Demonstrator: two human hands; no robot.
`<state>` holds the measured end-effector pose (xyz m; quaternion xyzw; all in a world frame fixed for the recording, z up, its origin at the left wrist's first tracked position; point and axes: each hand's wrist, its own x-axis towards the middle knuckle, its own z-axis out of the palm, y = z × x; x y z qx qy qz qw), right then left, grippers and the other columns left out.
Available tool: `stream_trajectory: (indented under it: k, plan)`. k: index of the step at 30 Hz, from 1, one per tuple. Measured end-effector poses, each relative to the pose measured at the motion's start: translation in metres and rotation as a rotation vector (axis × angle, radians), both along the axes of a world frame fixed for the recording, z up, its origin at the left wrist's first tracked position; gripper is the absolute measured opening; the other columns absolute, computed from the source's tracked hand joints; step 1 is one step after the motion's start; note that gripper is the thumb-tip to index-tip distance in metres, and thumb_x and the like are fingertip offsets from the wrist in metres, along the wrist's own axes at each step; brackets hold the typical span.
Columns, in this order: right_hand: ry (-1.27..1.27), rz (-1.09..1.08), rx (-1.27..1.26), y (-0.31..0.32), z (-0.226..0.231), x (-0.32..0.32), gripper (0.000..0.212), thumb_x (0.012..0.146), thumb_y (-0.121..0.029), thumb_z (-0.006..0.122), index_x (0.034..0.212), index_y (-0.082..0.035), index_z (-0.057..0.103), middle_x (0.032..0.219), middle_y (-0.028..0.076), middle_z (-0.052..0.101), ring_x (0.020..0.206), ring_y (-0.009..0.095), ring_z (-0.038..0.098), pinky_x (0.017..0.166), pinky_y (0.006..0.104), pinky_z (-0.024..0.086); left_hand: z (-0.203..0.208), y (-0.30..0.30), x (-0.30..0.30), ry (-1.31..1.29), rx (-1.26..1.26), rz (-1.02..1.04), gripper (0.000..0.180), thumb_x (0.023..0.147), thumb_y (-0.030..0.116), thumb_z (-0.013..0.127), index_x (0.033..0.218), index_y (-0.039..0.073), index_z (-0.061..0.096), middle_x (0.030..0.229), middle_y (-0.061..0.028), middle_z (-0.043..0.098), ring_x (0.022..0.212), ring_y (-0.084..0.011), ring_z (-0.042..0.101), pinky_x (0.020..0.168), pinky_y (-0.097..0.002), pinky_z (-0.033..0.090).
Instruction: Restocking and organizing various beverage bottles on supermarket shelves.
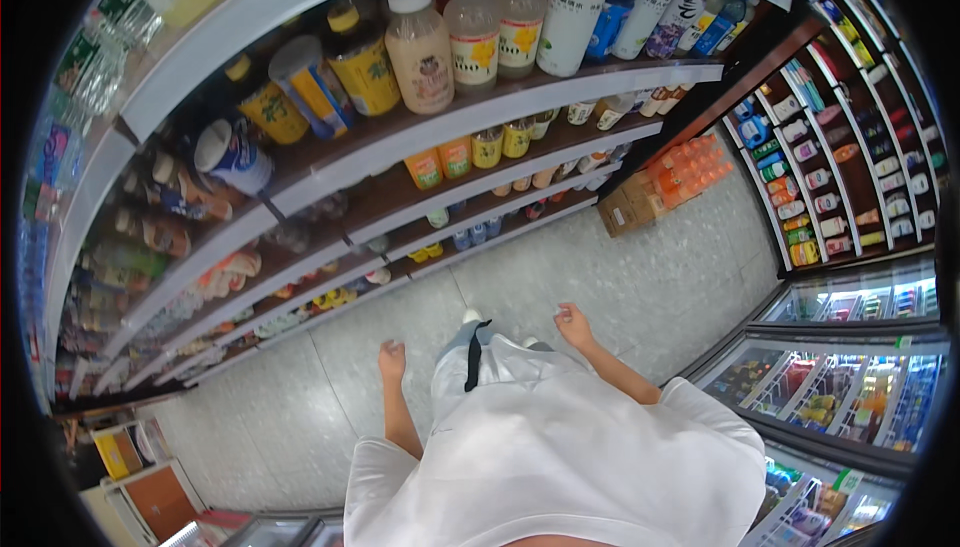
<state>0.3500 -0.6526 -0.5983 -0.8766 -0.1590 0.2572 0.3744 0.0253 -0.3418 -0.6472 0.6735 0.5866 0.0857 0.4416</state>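
Observation:
Both of my arms hang out from my white T-shirt (570,447) above the tiled floor. My left hand (392,358) is loosely curled with the fingers not pressed together, and nothing shows in it. In front of it, some way off, are the lower tiers of a long drinks shelf (340,177). My right hand (573,327) is also half-curled and empty, its thumb standing a little apart. Neither hand touches anything. Bottles fill the upper tiers, among them a milky beige bottle (420,62), a yellow-labelled dark bottle (365,67) and a white carton-like bottle (573,22).
A cardboard box (630,205) and a shrink-wrapped pack of orange bottles (692,169) stand on the floor at the shelf's end. Another stocked shelf (840,137) rises at the far right. Glass-doored coolers (830,377) line the right side. Brown-and-white boxes (160,497) stand lower left.

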Motion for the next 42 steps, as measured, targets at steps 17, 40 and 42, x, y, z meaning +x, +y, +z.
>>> stream_trajectory:
  k: [17,40,42]
  plan:
    - [0.024,-0.072,0.289,0.090,0.066,0.093,0.039,0.081,-0.013,0.063,0.118,-0.004,0.053,0.097,0.010,0.064,0.076,0.017,0.062,0.069,0.0298,0.050,0.126,0.060,0.296,-0.677,-0.049,-0.459,0.028,0.087,0.016,0.061,0.108,-0.002,0.058,0.088,-0.0091,0.067,0.078,-0.0142,0.063,0.071,-0.0257,0.050]
    - [-0.995,0.417,0.153,0.090,0.180,0.519,0.035,0.078,-0.019,0.065,0.109,-0.004,0.058,0.098,0.017,0.061,0.090,0.035,0.060,0.077,0.0446,0.048,0.226,-0.094,0.589,-0.728,0.200,-0.414,0.037,0.084,0.022,0.066,0.108,-0.005,0.058,0.103,-0.0187,0.064,0.088,-0.0249,0.066,0.072,-0.0344,0.053]
    - [-0.912,0.557,0.163,0.097,0.184,0.526,0.038,0.074,-0.021,0.068,0.109,-0.007,0.060,0.102,0.016,0.062,0.096,0.035,0.059,0.082,0.0460,0.046,0.239,-0.106,0.611,-0.683,0.247,-0.414,0.042,0.081,0.023,0.068,0.110,-0.004,0.056,0.107,-0.0206,0.061,0.087,-0.0266,0.066,0.071,-0.0355,0.053]
